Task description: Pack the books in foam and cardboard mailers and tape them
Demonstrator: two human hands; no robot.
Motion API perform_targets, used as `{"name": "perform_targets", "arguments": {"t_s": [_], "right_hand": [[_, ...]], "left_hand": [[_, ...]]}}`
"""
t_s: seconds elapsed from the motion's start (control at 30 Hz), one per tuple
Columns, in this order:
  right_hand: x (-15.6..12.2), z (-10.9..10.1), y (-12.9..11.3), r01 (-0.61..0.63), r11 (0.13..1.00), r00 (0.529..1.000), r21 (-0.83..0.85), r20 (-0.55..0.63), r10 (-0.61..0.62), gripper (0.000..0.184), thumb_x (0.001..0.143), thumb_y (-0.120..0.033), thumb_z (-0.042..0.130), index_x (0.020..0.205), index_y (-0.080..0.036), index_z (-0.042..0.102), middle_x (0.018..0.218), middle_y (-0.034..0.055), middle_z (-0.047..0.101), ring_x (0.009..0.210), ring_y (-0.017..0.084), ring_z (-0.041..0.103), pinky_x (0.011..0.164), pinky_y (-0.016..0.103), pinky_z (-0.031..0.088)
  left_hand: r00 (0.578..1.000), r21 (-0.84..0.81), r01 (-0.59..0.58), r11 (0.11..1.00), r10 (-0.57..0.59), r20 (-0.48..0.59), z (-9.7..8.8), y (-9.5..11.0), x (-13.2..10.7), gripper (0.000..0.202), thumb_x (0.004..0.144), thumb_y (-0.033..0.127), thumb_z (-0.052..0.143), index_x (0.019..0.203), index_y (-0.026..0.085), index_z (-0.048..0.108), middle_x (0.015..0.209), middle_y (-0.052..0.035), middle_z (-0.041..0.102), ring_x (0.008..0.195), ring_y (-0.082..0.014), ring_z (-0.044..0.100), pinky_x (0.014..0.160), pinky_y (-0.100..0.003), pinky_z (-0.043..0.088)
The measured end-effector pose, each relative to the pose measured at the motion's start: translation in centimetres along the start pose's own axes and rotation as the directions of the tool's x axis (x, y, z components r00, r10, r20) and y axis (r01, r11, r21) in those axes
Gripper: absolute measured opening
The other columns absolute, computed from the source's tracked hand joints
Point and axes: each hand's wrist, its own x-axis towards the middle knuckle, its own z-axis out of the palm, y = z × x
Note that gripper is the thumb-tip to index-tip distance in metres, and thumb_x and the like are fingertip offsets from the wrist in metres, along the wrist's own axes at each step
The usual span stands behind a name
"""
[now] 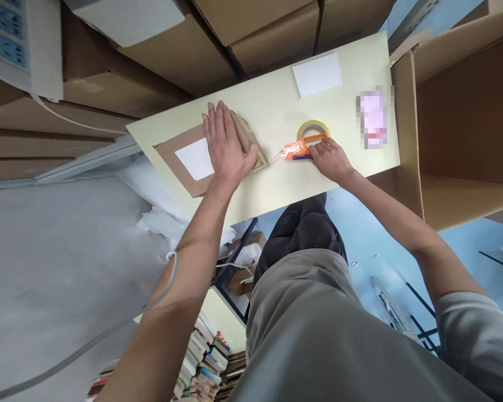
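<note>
My left hand [225, 144] lies flat with fingers stretched out on a flat brown cardboard parcel [180, 146] that carries a white label [196, 158] and rests on the pale yellow table [272, 106]. My right hand [329, 159] grips an orange tape dispenser [302, 146] with a roll of clear tape [313, 129], set on the table just right of the parcel. A strip of tape runs from the dispenser to the parcel's right end.
A white card [317, 74] and a blurred pink item [372, 118] lie at the table's far right. A big open cardboard box [465, 117] stands to the right. Stacked cartons [218, 33] line the far side. A power strip [25, 44] hangs top left. Books [201, 363] sit below.
</note>
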Motion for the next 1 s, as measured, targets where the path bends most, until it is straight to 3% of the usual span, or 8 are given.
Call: {"name": "perform_targets", "arguments": {"t_s": [0.07,0.13,0.3,0.4,0.5,0.67,1.0], "right_hand": [[0.5,0.2,-0.3,0.002,1.000,1.000,0.011,-0.008,-0.002,0.046,0.116,-0.023,0.037,0.152,-0.007,0.062,0.120,0.0197,0.083,0.118,0.036,0.073,0.126,0.061,0.043],[0.9,0.3,-0.9,0.019,1.000,1.000,0.023,-0.016,-0.019,0.046,0.116,-0.021,0.037,0.152,-0.008,0.062,0.121,0.0181,0.083,0.118,0.035,0.073,0.125,0.059,0.045],[1.9,0.0,-3.7,0.118,0.992,0.993,0.039,0.000,-0.119,0.052,0.114,-0.010,0.030,0.151,-0.012,0.065,0.121,0.0152,0.083,0.119,0.032,0.075,0.127,0.056,0.050],[2.6,-0.3,-5.5,0.187,0.982,0.982,0.035,0.010,-0.188,0.057,0.112,-0.005,0.025,0.150,-0.010,0.067,0.119,0.0149,0.083,0.119,0.031,0.076,0.129,0.056,0.050],[3.1,-0.4,-6.6,0.229,0.972,0.973,0.042,0.027,-0.231,0.057,0.112,-0.005,0.025,0.150,-0.008,0.067,0.121,0.0169,0.083,0.119,0.031,0.076,0.131,0.059,0.048],[2.9,-0.3,-6.6,0.268,0.958,0.961,0.104,0.038,-0.274,0.056,0.111,-0.006,0.031,0.158,-0.009,0.063,0.124,0.0182,0.083,0.118,0.034,0.077,0.129,0.069,0.047],[2.0,-0.6,-6.3,0.275,0.954,0.953,0.117,0.097,-0.287,0.059,0.113,-0.006,0.025,0.157,-0.008,0.065,0.124,0.0174,0.083,0.120,0.032,0.077,0.126,0.060,0.049]], "left_hand": [[0.998,0.026,-0.056,0.998,0.056,0.001,-0.1,-0.3,-0.1,0.115,0.087,0.061,0.077,0.179,0.006,0.034,0.195,-0.0173,0.024,0.185,-0.0367,0.003,0.152,-0.053,-0.011],[0.993,0.046,-0.115,0.992,0.115,0.008,-0.2,-0.4,-0.5,0.115,0.088,0.064,0.074,0.178,0.004,0.035,0.194,-0.0172,0.026,0.184,-0.0386,0.007,0.151,-0.057,-0.011],[0.983,0.023,-0.182,0.983,0.181,0.035,-0.8,0.2,-3.1,0.084,0.097,0.062,0.069,0.172,0.026,0.055,0.195,0.0012,0.025,0.183,-0.0370,-0.012,0.150,-0.062,-0.011],[0.978,0.025,-0.201,0.979,0.199,0.057,-0.6,0.7,-5.1,0.080,0.098,0.050,0.071,0.174,0.033,0.053,0.195,0.0012,0.026,0.183,-0.0399,-0.007,0.148,-0.070,-0.012],[0.978,0.033,-0.201,0.979,0.199,0.070,0.0,0.9,-6.7,0.079,0.099,0.045,0.070,0.175,0.034,0.052,0.193,0.0000,0.030,0.184,-0.0412,0.002,0.148,-0.072,-0.010],[0.981,0.042,-0.186,0.982,0.182,0.072,0.8,0.5,-7.4,0.077,0.099,0.045,0.070,0.174,0.038,0.054,0.192,0.0010,0.034,0.183,-0.0404,0.010,0.149,-0.069,-0.005],[0.984,0.050,-0.166,0.985,0.162,0.079,0.9,0.3,-7.1,0.078,0.097,0.046,0.070,0.174,0.040,0.054,0.192,0.0026,0.035,0.184,-0.0390,0.011,0.150,-0.068,-0.005]]}}
